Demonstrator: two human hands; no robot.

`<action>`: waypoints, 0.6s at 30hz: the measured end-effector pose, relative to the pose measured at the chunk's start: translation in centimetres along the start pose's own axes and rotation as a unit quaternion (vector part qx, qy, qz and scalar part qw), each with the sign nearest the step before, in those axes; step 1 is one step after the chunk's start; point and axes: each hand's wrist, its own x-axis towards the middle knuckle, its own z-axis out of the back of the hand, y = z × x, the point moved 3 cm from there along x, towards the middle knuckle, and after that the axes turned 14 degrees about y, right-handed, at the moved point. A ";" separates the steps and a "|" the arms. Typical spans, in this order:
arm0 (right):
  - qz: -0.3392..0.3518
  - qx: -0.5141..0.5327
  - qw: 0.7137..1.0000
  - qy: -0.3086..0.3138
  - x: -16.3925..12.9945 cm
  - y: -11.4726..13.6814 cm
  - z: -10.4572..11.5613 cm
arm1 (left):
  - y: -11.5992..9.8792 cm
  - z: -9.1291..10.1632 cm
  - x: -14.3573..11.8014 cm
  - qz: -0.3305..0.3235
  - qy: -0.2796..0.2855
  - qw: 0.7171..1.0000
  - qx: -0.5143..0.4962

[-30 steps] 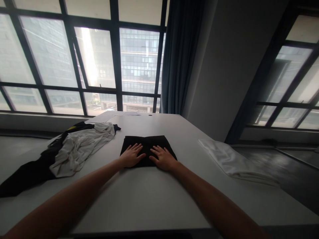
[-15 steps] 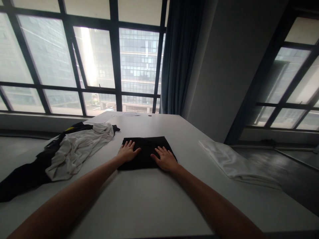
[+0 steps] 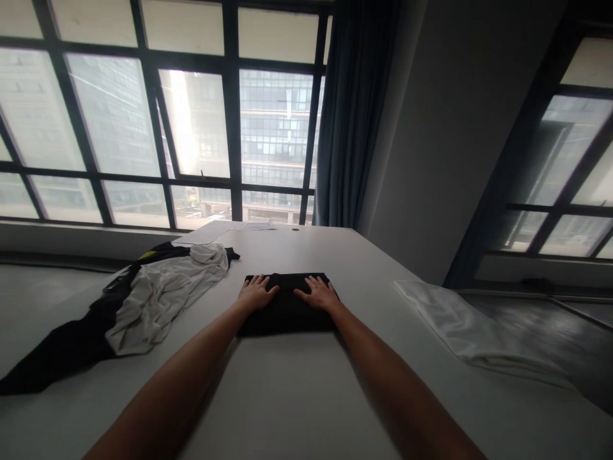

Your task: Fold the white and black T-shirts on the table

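Nearest me, two bare forearms run up from the bottom edge, both cut off there before the elbow. I count two hands, one folded black garment under them, one loose heap of clothes, one pale cloth, a few paper sheets.

Left hand (image 3: 257, 292) lies flat, palm down, fingers spread, on the left end of the folded black garment (image 3: 286, 310). Right hand (image 3: 320, 294) lies the same way on the right end, thumb turned inward. Neither grips; both press open on the fabric.

The garment sits mid-table (image 3: 287, 396), a compact rectangle, long axis running left to right across my view, near edge squared to me. Its far corners are covered by the fingers; I cannot tell what kind of garment it is.

Left, well apart: a crumpled white garment (image 3: 163, 294) draped over a black garment (image 3: 62, 351) with a yellow trace; the heap's layers are hard to separate. Right, near the table edge: a folded white cloth (image 3: 460, 319).

Far end: paper sheets (image 3: 225, 228), too small to count exactly.
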 end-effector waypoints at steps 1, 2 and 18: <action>-0.028 0.005 1.000 -0.012 0.1 -0.5 -0.2 | 0.4 0.0 0.0 0.007 -0.002 1.000 -0.003; -0.058 0.011 0.998 -0.020 0.1 -0.9 -0.3 | 0.7 0.0 -0.1 0.015 -0.004 1.000 -0.006; -0.126 0.109 0.982 -0.095 -1.7 -4.3 1.7 | 1.4 -1.9 -4.1 -0.083 -0.023 0.996 -0.017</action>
